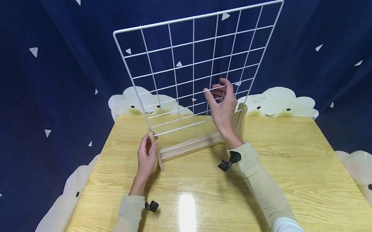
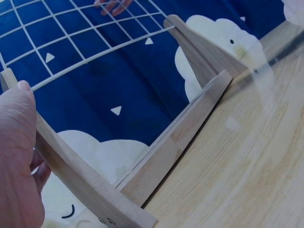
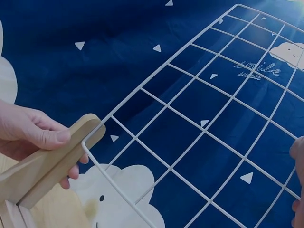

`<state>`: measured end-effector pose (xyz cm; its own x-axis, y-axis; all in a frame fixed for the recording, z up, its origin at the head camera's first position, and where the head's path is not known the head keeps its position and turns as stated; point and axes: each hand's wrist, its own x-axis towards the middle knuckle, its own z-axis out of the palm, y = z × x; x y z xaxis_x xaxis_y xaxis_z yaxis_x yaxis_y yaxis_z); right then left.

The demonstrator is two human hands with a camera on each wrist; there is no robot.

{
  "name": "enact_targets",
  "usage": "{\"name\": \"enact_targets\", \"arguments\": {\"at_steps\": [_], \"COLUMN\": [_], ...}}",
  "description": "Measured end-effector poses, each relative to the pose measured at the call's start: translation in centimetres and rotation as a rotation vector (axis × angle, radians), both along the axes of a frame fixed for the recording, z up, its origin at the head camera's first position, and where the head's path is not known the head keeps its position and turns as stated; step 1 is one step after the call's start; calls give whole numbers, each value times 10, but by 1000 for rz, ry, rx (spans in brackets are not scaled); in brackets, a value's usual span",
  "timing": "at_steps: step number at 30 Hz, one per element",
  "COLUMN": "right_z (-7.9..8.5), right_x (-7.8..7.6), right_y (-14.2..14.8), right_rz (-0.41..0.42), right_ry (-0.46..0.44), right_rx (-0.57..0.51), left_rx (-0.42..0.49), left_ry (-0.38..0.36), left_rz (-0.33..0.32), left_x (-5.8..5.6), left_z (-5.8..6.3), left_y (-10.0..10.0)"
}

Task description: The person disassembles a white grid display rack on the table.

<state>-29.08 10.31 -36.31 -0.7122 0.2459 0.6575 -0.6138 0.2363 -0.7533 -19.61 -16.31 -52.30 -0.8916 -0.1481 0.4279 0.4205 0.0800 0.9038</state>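
Observation:
A white wire grid panel [image 1: 193, 42] stands tilted, its lower corners at the tops of the two upright side pieces of a wooden stand [image 1: 190, 145]. My left hand [image 1: 146, 156] grips the top of the left side piece [image 2: 80, 171], thumb on one face and fingers on the other. The panel's lower left corner meets the wood just by that thumb. My right hand [image 1: 223, 109] is raised at the lower right part of the grid, thumb and fingers spread apart and loosely bent. Only a sliver of it shows at the edge of the right wrist view.
The stand rests on a wood-grain table [image 1: 264, 191], near its back edge. Behind hangs a dark blue curtain [image 1: 47, 86] with white triangles and cloud faces. Black straps [image 1: 229, 161] hang from both wrists.

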Motion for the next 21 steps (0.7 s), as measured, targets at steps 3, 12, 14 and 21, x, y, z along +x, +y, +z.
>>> {"name": "enact_targets", "arguments": {"at_steps": [3,12,14,21], "right_z": [5,17,20,29], "right_x": [0,1,0,2], "right_y": [1,2,2,4], "right_rz": [-7,-4,-1,-28], "right_ry": [-5,-4,13,24], "right_rx": [9,4,1,-2], "left_rx": [6,2,3,8], "left_ry": [11,34,40,22], "left_rz": [-7,-9,-8,-6], "left_x": [0,1,-1,-2], "left_z": [-2,-4,-3,-2], "left_y": [0,-1,-1,-1]}}
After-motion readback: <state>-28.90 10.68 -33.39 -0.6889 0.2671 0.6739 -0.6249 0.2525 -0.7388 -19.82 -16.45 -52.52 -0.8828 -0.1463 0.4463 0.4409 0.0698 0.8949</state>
